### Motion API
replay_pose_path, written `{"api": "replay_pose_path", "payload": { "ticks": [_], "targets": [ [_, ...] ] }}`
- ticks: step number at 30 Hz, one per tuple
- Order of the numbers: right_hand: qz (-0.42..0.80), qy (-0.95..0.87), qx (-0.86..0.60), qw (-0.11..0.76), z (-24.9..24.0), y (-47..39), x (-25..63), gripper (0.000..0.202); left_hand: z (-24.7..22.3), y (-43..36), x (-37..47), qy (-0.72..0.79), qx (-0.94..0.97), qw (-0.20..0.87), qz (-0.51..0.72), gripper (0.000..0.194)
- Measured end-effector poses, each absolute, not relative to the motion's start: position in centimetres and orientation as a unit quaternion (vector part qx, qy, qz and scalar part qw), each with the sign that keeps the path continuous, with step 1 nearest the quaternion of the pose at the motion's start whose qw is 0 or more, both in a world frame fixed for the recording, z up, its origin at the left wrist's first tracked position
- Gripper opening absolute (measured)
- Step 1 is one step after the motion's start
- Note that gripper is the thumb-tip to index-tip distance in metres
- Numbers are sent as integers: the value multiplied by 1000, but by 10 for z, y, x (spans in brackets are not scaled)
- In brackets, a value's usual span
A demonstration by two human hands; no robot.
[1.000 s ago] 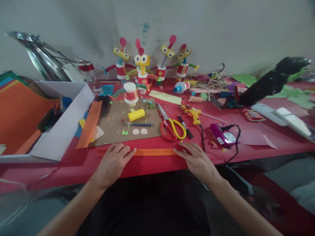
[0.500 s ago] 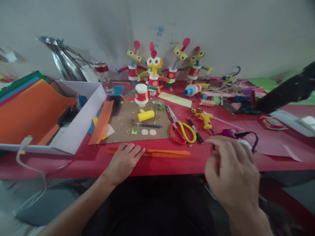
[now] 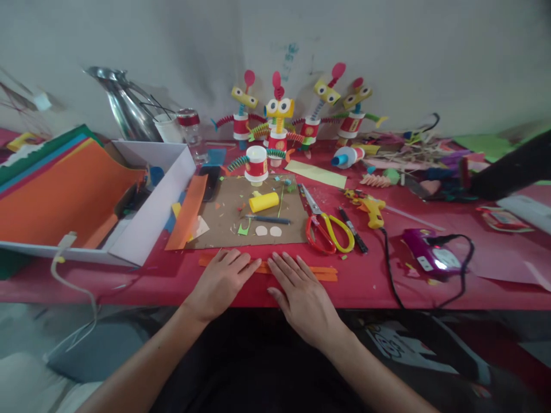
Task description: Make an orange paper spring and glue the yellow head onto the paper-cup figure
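Observation:
A long folded orange paper strip (image 3: 325,273) lies along the table's front edge. Both hands rest flat on it, side by side. My left hand (image 3: 221,282) covers its left part, fingers stretched and close together. Over the middle lies my right hand (image 3: 301,295), palm down, with fingers extended and thumb apart. Behind them, a brown cardboard sheet (image 3: 224,221) carries a yellow paper tube (image 3: 264,202), a dark pen-like tool (image 3: 270,219) and two white paper ovals (image 3: 268,231). Red and yellow scissors (image 3: 329,229) sit at the board's right edge.
Paper-cup figures (image 3: 278,135) stand along the wall. A white box (image 3: 148,221) with coloured sheets is at left, beside a steel jug (image 3: 123,106). To the right are a yellow glue gun (image 3: 373,211), a black marker (image 3: 353,230) and a purple device (image 3: 430,252) with a cable.
My right hand has moved left from beside the marker and come down flat on the orange strip. My left hand stays on the strip. The view has shifted slightly.

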State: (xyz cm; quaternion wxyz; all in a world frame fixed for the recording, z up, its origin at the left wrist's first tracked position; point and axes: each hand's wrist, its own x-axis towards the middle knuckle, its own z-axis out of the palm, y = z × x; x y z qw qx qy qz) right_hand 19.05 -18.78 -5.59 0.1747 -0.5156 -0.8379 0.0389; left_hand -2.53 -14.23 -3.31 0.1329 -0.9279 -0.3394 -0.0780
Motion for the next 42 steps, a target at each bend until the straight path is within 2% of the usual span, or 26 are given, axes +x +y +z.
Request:
{"api": "replay_pose_path", "payload": {
  "ticks": [19,27,32,33,35,37,39,42],
  "targets": [
    [-5,-844,-511,164,-61,-188,189,47,-45,-143,-83,-370,-906,112,-172,36],
    [-18,-844,-509,169,-62,-188,188,46,-52,-157,-94,-460,-850,159,-199,47],
    [-19,-843,-508,178,-64,-187,188,47,-31,-177,-69,-582,-751,219,-222,31],
    [-18,-843,-507,180,-64,-187,188,47,-28,-180,-56,-578,-746,220,-247,33],
    [-18,-844,-505,181,-64,-187,188,46,-25,-183,-26,-511,-806,175,-245,37],
    [-19,-847,-500,179,-64,-187,188,46,-28,-183,-1,-452,-869,93,-179,41],
    [-19,-850,-496,176,-63,-187,188,46,-35,-181,13,-462,-873,43,-150,52],
    [-20,-851,-497,167,-61,-188,192,49,-44,-181,14,-489,-862,9,-135,57]
  ]
}}
